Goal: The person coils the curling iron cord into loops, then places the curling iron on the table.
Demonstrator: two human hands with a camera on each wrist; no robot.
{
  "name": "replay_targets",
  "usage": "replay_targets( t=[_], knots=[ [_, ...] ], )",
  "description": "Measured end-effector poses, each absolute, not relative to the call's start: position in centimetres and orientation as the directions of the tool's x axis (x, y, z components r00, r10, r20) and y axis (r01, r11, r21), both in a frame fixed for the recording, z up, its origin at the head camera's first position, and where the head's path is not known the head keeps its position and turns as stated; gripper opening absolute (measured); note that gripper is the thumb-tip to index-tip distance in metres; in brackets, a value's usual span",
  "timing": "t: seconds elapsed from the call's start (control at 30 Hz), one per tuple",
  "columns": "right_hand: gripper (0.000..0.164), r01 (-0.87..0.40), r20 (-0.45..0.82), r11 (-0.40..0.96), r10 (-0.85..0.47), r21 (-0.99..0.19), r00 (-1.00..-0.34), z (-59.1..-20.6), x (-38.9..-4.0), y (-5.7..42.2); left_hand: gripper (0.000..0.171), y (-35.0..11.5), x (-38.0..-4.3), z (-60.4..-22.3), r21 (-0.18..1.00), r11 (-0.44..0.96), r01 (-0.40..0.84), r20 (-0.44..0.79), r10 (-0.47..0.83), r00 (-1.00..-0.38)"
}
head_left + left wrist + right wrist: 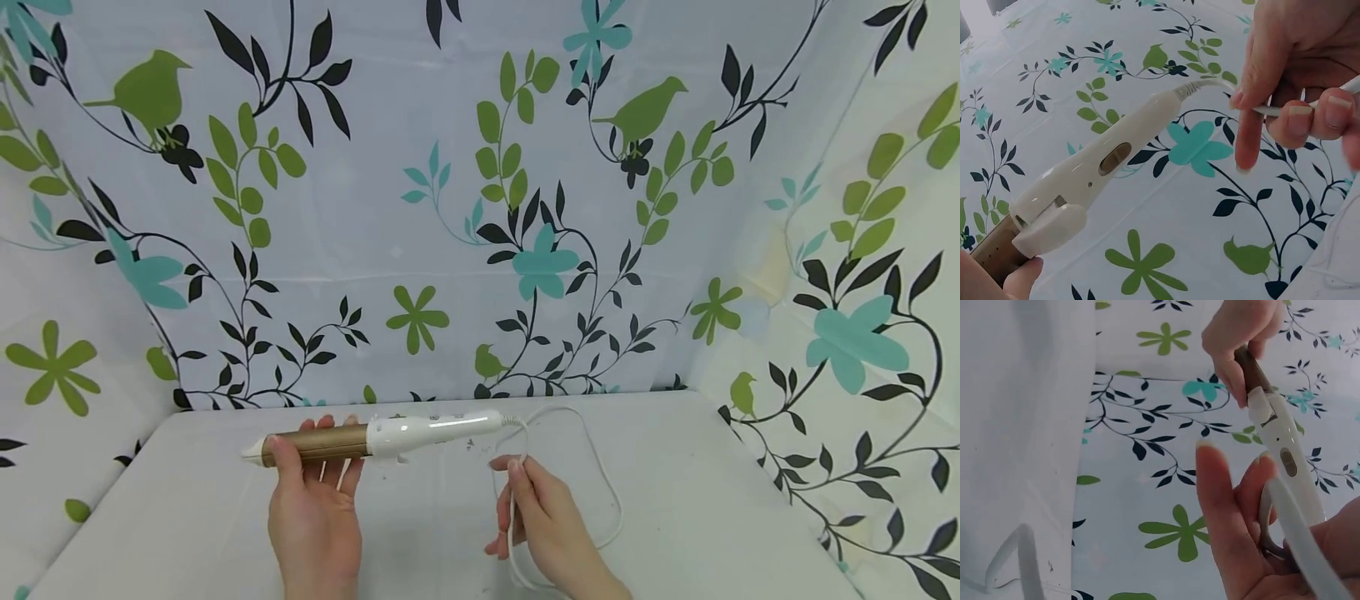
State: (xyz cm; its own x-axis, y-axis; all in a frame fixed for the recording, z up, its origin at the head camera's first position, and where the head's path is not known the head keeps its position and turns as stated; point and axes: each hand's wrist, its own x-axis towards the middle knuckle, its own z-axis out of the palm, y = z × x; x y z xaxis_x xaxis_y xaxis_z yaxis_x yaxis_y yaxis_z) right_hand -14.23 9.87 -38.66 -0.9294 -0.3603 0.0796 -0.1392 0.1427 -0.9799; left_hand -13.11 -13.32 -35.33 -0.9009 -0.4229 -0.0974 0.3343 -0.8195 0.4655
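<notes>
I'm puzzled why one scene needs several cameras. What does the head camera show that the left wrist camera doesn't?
Only the head view shows the grey table, the whole left hand holding the gold barrel of the curling iron, and the white cord looping over the table.

Only the left wrist view shows, close up, the oval button on the iron's white handle and the clip lever by the barrel.

Both show the right hand pinching the cord near the handle, and the leaf-and-bird patterned cloth behind.
</notes>
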Motion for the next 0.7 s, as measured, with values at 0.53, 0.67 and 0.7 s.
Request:
replay_targets(
  t=[0.53, 0.67, 0.7],
  knots=[
    [0.028, -0.463, 0.372, 0.868, -0.377, -0.178, -0.848, -39.9, -12.6, 8.6, 0.041, -11.6, -13.8, -35.3, -0.004, -0.851, 0.525, 0.0, -0.525, -0.851],
    [0.018, -0.493, 0.489, 0.87, -0.419, -0.027, -0.765, -39.3, -12.0, 8.6, 0.039, -11.2, -13.8, -35.0, -0.051, -0.845, 0.532, 0.037, -0.534, -0.845],
    [0.017, -0.509, 0.516, 0.861, -0.437, 0.002, -0.737, -39.0, -11.9, 8.7, 0.038, -11.0, -13.8, -35.0, -0.057, -0.845, 0.531, 0.042, -0.534, -0.845]
  ],
)
